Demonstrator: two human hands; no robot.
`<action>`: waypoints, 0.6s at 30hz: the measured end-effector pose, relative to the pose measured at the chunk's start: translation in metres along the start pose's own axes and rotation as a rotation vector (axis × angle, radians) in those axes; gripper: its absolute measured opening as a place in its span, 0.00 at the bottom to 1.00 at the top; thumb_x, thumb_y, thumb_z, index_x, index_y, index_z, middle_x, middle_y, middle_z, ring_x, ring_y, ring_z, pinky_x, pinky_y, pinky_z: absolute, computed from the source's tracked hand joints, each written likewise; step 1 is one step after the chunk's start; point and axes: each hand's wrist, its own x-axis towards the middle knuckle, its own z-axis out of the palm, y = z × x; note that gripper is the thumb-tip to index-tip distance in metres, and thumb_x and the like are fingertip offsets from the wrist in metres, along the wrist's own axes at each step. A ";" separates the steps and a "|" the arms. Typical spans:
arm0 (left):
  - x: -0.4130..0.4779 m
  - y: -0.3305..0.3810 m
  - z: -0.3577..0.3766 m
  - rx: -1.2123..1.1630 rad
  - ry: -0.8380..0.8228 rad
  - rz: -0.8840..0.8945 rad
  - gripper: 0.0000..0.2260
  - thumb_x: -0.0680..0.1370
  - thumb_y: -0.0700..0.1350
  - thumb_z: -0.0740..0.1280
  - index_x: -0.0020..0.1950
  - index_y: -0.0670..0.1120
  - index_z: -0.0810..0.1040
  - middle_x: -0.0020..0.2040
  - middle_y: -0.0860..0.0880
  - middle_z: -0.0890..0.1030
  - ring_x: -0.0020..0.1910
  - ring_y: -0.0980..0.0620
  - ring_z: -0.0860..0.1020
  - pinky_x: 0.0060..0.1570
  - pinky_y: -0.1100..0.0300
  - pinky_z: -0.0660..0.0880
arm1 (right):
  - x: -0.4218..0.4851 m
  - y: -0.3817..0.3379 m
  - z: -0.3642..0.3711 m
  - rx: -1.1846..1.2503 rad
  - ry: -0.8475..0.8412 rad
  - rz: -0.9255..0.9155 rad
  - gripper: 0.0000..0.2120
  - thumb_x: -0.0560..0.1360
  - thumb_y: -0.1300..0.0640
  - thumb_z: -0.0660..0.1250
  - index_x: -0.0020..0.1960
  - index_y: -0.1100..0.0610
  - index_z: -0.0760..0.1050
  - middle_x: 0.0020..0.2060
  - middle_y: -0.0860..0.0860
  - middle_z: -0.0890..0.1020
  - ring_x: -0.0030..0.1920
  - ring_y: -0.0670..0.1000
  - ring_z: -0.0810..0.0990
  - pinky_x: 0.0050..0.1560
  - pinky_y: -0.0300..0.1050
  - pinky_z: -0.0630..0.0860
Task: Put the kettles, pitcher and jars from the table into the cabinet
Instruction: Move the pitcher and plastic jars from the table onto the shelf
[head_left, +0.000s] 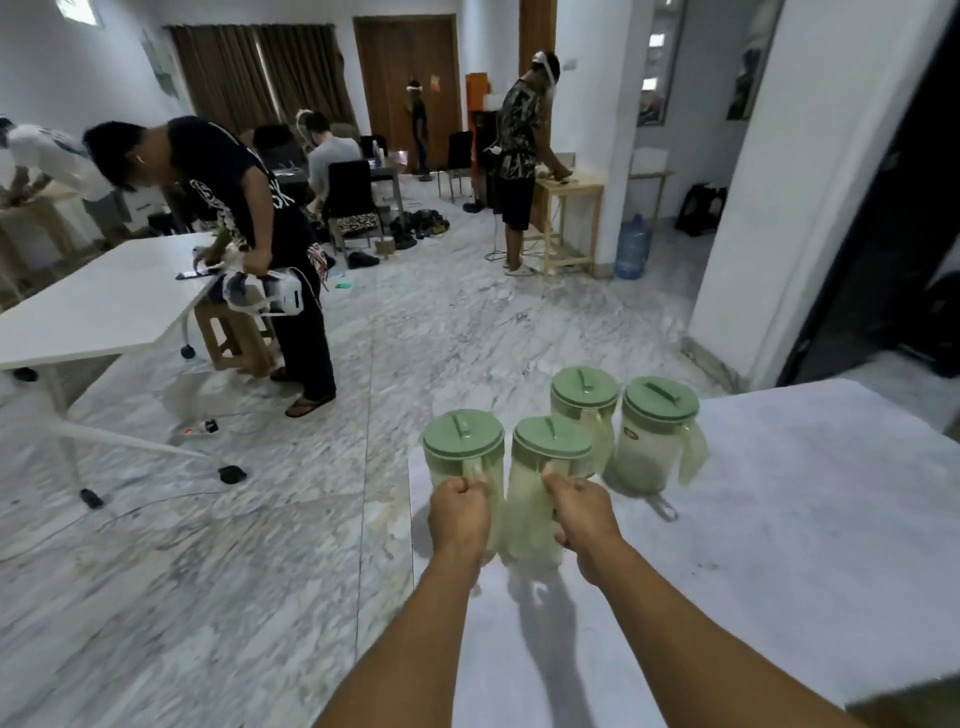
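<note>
1. With both arms stretched forward, each hand has its fingers curled tight into a fist around a pitcher handle: left hand (460, 512) on the left pitcher (464, 452), right hand (584, 512) on the right pitcher (545, 467).
2. No spread fingers on either hand; thumbs sit on top of the handles, just under the lids.
3. Both held pitchers are translucent pale green with round green lids. They sit side by side at the table's left edge; cannot tell if they are lifted or resting, frame is motion-blurred.
4. 2 more matching pitchers stand behind them: rear-left pitcher (584, 410) and rear-right pitcher (657, 436), close together, handles toward the camera side.
5. Contents: all 4 look empty, but blur and translucent walls make that uncertain.
6. Surface: white table (779, 545), lightly scuffed, with the arms' shadows across it.
7. Room: grey-veined marble floor (208, 571), a second white table on castors (104, 306) at left with a person in black bent over it, several other people further back, brown curtains, wooden doors, a blue water jug (632, 247) by a white pillar.
</note>
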 end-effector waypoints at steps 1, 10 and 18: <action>-0.013 0.004 -0.005 0.013 -0.035 0.025 0.09 0.75 0.44 0.66 0.35 0.47 0.75 0.35 0.45 0.77 0.36 0.45 0.72 0.40 0.55 0.68 | -0.016 0.001 -0.007 0.013 0.040 -0.013 0.22 0.78 0.50 0.65 0.55 0.71 0.76 0.56 0.69 0.80 0.49 0.63 0.80 0.61 0.67 0.75; -0.163 0.097 0.002 -0.015 -0.334 0.282 0.19 0.78 0.54 0.62 0.58 0.40 0.79 0.57 0.39 0.82 0.55 0.39 0.80 0.58 0.44 0.78 | -0.167 -0.050 -0.121 0.143 0.362 -0.151 0.20 0.79 0.52 0.63 0.58 0.68 0.77 0.57 0.66 0.81 0.55 0.65 0.82 0.60 0.64 0.77; -0.330 0.152 0.110 -0.019 -0.703 0.507 0.19 0.79 0.55 0.61 0.59 0.42 0.79 0.57 0.42 0.82 0.55 0.40 0.79 0.60 0.44 0.76 | -0.266 -0.071 -0.308 0.169 0.764 -0.280 0.13 0.79 0.50 0.61 0.52 0.60 0.76 0.52 0.60 0.83 0.54 0.63 0.82 0.56 0.62 0.80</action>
